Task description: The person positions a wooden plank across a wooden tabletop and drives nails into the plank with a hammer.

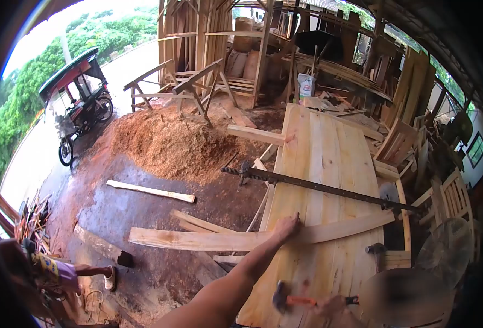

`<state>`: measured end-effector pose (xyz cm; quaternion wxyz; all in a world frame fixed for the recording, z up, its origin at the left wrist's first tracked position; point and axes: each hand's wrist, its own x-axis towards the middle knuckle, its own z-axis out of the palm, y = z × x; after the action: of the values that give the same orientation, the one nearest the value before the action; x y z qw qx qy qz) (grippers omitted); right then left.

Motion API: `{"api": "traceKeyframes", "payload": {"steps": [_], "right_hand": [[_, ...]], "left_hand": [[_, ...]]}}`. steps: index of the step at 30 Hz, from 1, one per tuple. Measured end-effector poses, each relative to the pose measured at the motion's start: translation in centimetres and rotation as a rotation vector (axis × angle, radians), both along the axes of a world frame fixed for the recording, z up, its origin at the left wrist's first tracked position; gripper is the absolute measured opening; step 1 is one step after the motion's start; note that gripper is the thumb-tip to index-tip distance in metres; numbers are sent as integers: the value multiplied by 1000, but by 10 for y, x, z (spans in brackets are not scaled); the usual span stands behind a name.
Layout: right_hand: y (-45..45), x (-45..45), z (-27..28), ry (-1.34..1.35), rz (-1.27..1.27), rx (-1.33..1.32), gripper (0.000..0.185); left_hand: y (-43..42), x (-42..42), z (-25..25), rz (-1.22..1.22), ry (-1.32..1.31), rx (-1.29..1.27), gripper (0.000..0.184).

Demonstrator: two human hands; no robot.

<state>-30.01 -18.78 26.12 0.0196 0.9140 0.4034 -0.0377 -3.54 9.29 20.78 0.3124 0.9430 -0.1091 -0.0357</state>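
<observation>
- Left hand on long plank, about mid-length; fingers look bent in at the plank, can't tell whether they pinch it.
- Right hand at bottom of view, fingers wrapped round the handle of hammer (orange grip, black butt end, hand a bit blurry).
- Hammer head points left, over the near part of wide wooden panel.
- Long plank runs crosswise over the panel; its left end sticks out past the panel edge, above the ground.
- Bar clamp spans the panel just beyond the plank, roughly crosswise too.
- Sawdust heap on the ground left of the panel, sawhorses behind it.
- Loose wood strip on the ground, between heap and plank.
- Three-wheeler farther off, upper left.
- Another person at lower left, purple shorts, partly cut by the dark lens edge.
</observation>
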Motion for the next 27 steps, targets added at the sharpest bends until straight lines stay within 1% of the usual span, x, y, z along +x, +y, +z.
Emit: {"api": "traceKeyframes", "payload": {"steps": [2,3,5,6,7,9,11,13,15,17,20,22,23,24,25,27], "right_hand": [[21,34,22,-19,-324,-5,39],[26,46,28,-17,-327,-2,39],[35,63,32,-72,-528,321,36],[32,59,33,-26,-544,263,31],[31,49,36,-23,-547,266,31],[25,21,38,196,-285,227,33],[16,-11,21,334,-154,216,37],[9,-19,21,344,-89,192,38],[2,1,18,268,-129,162,38],[2,36,21,188,-269,148,38],[13,72,37,137,-559,233,38],[10,74,47,181,-661,239,37],[10,71,50,234,-779,244,37],[4,59,43,275,-780,250,41],[-2,45,31,273,-780,242,41],[-6,5,11,299,-327,243,28]], "left_hand": [[1,0,-8,-6,-49,-1,32],[1,0,-6,-10,-48,3,32],[6,-3,3,-32,-50,9,33],[8,-4,4,-37,-46,20,33],[7,-3,3,-20,-66,16,34],[0,-2,5,2,-76,-1,34],[0,0,12,18,-9,5,35],[-1,2,11,18,-23,8,34],[0,1,9,10,-34,30,33],[-1,1,6,30,-80,2,33],[0,0,6,41,-77,-19,32],[-1,-3,9,47,-75,-8,31],[0,-2,10,37,-64,4,31],[0,3,10,39,-71,1,31],[-1,5,6,46,-50,-14,30],[-4,-2,1,44,-6,-35,30]]}}
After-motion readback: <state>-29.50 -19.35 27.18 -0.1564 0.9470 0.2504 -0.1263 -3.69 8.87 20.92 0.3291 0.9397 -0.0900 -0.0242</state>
